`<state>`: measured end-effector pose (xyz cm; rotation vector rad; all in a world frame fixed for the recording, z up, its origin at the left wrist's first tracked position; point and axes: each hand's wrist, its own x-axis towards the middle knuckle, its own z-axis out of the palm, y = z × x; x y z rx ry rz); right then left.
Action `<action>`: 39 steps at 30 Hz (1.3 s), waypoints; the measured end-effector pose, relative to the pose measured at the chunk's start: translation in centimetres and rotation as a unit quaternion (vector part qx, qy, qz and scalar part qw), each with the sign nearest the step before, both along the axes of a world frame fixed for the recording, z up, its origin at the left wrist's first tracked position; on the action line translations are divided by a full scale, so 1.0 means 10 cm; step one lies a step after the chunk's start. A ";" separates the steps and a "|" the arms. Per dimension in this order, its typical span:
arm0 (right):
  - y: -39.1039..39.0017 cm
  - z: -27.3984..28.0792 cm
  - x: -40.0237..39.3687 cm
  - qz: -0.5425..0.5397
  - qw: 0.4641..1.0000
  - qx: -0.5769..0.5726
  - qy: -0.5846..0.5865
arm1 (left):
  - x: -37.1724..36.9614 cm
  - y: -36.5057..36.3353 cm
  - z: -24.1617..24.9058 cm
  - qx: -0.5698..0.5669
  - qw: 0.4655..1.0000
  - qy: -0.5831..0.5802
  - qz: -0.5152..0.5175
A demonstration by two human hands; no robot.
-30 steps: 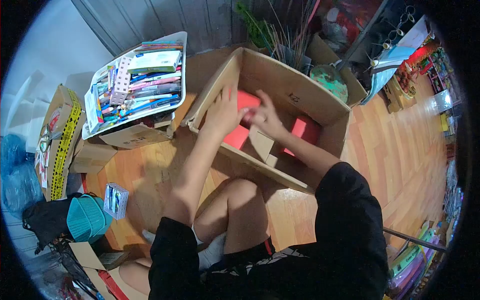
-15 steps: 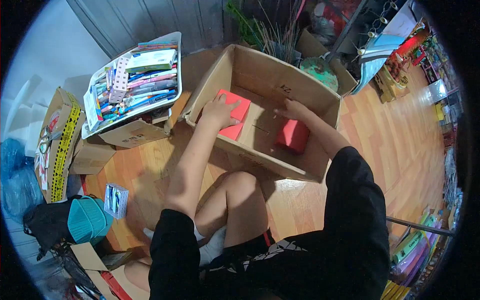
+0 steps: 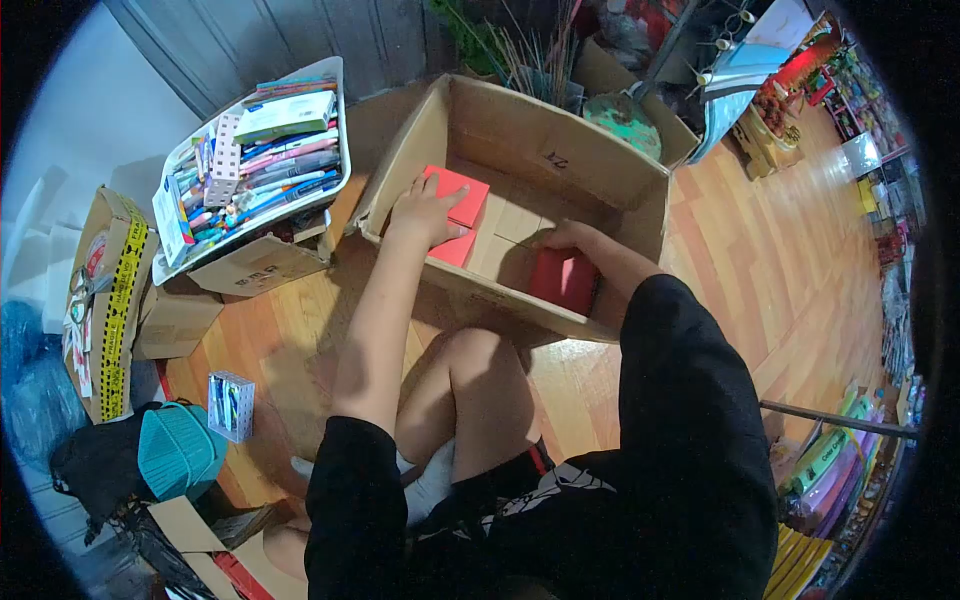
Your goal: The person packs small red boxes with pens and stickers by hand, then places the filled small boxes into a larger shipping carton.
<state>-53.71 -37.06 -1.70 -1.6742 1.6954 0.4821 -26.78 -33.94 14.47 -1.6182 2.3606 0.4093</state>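
A large brown cardboard carton [image 3: 612, 200] stands open in front of me, with red boxes inside it. My left hand [image 3: 425, 212] lies with fingers spread over a red box [image 3: 465, 195] by the carton's left wall. A second red box [image 3: 455, 248] shows partly beneath that palm, on the near side. Toward the near right wall, my right hand [image 3: 572, 236] is curled over the far edge of another red box [image 3: 563, 280]. Its fingertips are partly hidden in shadow.
Left of the carton, a white tray [image 3: 345, 150] full of pens sits on a cardboard box [image 3: 265, 265]. A small pen case [image 3: 231, 405] and a teal basket [image 3: 180, 450] are on the floor. Plant stems [image 3: 535, 70] rise behind the carton; shelved goods line the right.
The right-hand red box has shifted toward the carton's near wall, with my right hand moving along on it. My left hand stays on the left red boxes. The view has shifted slightly.
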 end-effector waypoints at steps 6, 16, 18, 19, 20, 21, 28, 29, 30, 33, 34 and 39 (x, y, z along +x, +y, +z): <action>0.14 0.66 0.13 -0.039 0.997 0.054 0.024 | 0.02 0.01 -0.01 -0.004 1.000 0.010 0.004; 0.24 0.82 -0.05 -0.136 0.983 -0.036 -0.115 | 0.02 0.00 -0.06 -0.014 1.000 0.010 -0.001; 0.38 1.29 0.02 -0.093 0.993 -0.051 -0.057 | 0.03 0.01 -0.05 -0.007 1.000 0.016 0.007; 0.46 1.55 0.06 -0.094 0.993 -0.051 -0.059 | 0.03 0.00 -0.05 -0.007 1.000 0.014 0.007; 0.55 1.81 0.09 0.003 0.998 -0.055 -0.017 | 0.04 -0.01 -0.06 -0.007 1.000 0.017 0.005; 0.62 1.95 0.11 0.100 0.993 -0.057 0.025 | 0.04 -0.01 -0.08 -0.005 1.000 0.021 0.003; 0.75 1.86 -0.23 0.364 0.920 -0.036 0.141 | 0.00 -0.01 -0.05 0.002 1.000 0.018 0.009; 0.75 1.89 -0.17 0.314 0.943 -0.007 0.109 | 0.00 -0.02 -0.05 -0.001 1.000 0.018 0.010; 0.75 1.90 -0.11 0.264 0.961 0.020 0.076 | 0.00 -0.03 -0.06 -0.004 1.000 0.016 0.012; 0.88 1.79 0.01 0.261 0.954 -0.040 0.142 | 0.02 -0.01 -0.06 -0.004 1.000 0.022 0.012; 0.89 1.75 0.06 0.260 0.954 -0.041 0.140 | 0.03 -0.02 -0.07 -0.005 1.000 0.020 0.012; 0.90 1.87 0.12 0.177 0.974 -0.043 0.132 | 0.02 -0.01 -0.05 -0.006 1.000 0.016 0.007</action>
